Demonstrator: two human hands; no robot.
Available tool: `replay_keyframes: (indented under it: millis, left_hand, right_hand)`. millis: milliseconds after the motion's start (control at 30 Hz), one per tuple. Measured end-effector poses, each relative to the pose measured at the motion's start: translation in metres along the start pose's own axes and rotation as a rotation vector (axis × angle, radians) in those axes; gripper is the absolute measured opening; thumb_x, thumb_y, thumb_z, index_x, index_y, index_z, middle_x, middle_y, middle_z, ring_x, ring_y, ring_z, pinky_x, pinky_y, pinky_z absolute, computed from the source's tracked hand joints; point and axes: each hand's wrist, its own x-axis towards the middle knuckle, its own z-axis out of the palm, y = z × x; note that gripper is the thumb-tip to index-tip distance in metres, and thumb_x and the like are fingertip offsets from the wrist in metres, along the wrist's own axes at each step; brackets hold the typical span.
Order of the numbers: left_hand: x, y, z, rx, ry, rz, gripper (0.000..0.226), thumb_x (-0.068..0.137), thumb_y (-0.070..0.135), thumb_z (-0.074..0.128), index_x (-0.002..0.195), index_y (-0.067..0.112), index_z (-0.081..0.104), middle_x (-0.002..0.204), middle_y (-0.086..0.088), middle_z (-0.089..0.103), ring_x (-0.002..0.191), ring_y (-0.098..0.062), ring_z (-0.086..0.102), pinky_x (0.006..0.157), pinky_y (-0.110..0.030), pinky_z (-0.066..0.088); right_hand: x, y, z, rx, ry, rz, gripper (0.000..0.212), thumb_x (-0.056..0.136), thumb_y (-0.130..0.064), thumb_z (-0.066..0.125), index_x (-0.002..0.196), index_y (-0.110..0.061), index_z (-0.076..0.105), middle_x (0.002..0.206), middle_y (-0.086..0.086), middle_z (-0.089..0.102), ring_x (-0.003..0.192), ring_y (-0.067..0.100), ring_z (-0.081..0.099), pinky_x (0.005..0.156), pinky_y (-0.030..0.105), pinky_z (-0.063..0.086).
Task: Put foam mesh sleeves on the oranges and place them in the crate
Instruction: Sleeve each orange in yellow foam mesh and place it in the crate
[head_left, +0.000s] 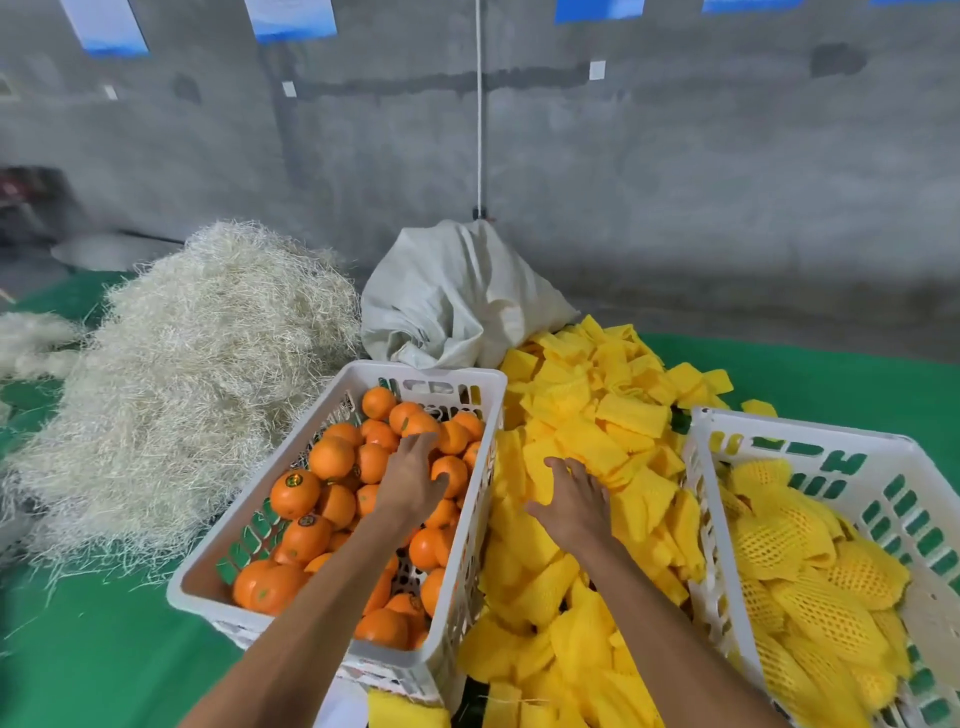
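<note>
Far to the left of your left hand, a large heap of pale straw-like packing fibre (176, 395) lies on the green worktop (104, 665). Your left hand (410, 480) reaches into the white crate of bare oranges (332, 462); this crate (208, 577) stands directly under your left forearm. The fingers of this hand point forward, lightly bent over the oranges at the far end of the crate; whether they grip a fruit cannot be determined, because the back of the hand hides the contact. Beyond your left hand, past the far rim of this crate, a grey-white sack (452, 296) sits slumped on the worktop. Your right hand (574, 501) lies just beside the right wall of the orange crate, palm down on the loose pile of yellow foam mesh sleeves (623, 415). Its fingers are spread and nearly straight, touching the sleeves, with the thumb extended toward the orange crate; no sleeve is seen pinched. The pile fills the space between the two crates and extends beyond and below your right hand. To the right of your right hand stands a second white crate (800, 441), which holds the sleeved oranges (810, 582), packed close together in yellow mesh.
</note>
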Motion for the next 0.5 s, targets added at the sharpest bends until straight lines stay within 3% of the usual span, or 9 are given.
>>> replay_keyframes:
  millis: [100,167,267,300,400,500]
  left_hand:
    - [0.024,0.002,-0.005,0.114,-0.120,0.003,0.066,0.099,0.017,0.065,0.158,0.017,0.036,0.157,-0.009,0.044,0.112,-0.033,0.064,0.081,-0.043,0.057]
    - [0.032,0.002,0.004,0.164,-0.253,-0.022,0.066,0.098,0.018,0.066,0.157,0.015,0.037,0.149,-0.010,0.054,0.119,-0.029,0.064,0.088,-0.042,0.058]
    - [0.033,-0.001,0.036,0.234,-0.331,-0.020,0.058,0.101,0.013,0.063,0.154,0.009,0.041,0.131,-0.007,0.057,0.091,-0.004,0.065,0.070,-0.021,0.054]
    - [0.037,0.000,0.042,0.302,-0.312,-0.005,0.056,0.102,0.016,0.062,0.154,0.011,0.040,0.142,-0.011,0.048,0.093,-0.008,0.064,0.072,-0.025,0.053]
    - [0.048,-0.004,0.049,0.467,-0.263,0.004,0.061,0.101,0.030,0.060,0.155,0.020,0.033,0.162,-0.016,0.020,0.129,-0.043,0.050,0.099,-0.046,0.049]
    - [0.053,-0.009,0.055,0.546,-0.224,0.019,0.061,0.104,0.027,0.056,0.158,0.025,0.027,0.164,-0.013,0.018,0.134,-0.041,0.047,0.104,-0.045,0.050]
  right_hand:
    - [0.020,-0.001,0.002,-0.028,-0.021,0.080,0.076,0.097,-0.045,0.064,0.157,-0.020,0.026,0.159,0.007,0.033,0.146,0.031,0.033,0.119,0.046,0.029]
    - [0.028,0.001,0.005,-0.026,-0.058,0.109,0.076,0.098,-0.040,0.062,0.158,-0.018,0.021,0.157,0.007,0.037,0.143,0.031,0.039,0.118,0.046,0.031]
    - [0.032,0.005,0.013,-0.042,-0.026,0.108,0.073,0.099,-0.037,0.061,0.157,-0.017,0.022,0.151,0.005,0.045,0.138,0.029,0.046,0.115,0.044,0.035]
    - [0.033,0.005,0.014,-0.044,0.000,0.108,0.070,0.100,-0.037,0.061,0.156,-0.016,0.025,0.149,0.004,0.048,0.137,0.028,0.048,0.114,0.044,0.036]
    - [0.034,0.008,0.015,-0.021,0.034,0.082,0.055,0.103,-0.038,0.055,0.150,-0.016,0.038,0.143,0.003,0.055,0.133,0.025,0.051,0.112,0.042,0.038]
    - [0.036,0.009,0.009,0.113,0.012,0.077,0.050,0.105,-0.041,0.050,0.147,-0.014,0.046,0.143,0.004,0.056,0.133,0.028,0.051,0.109,0.043,0.041]
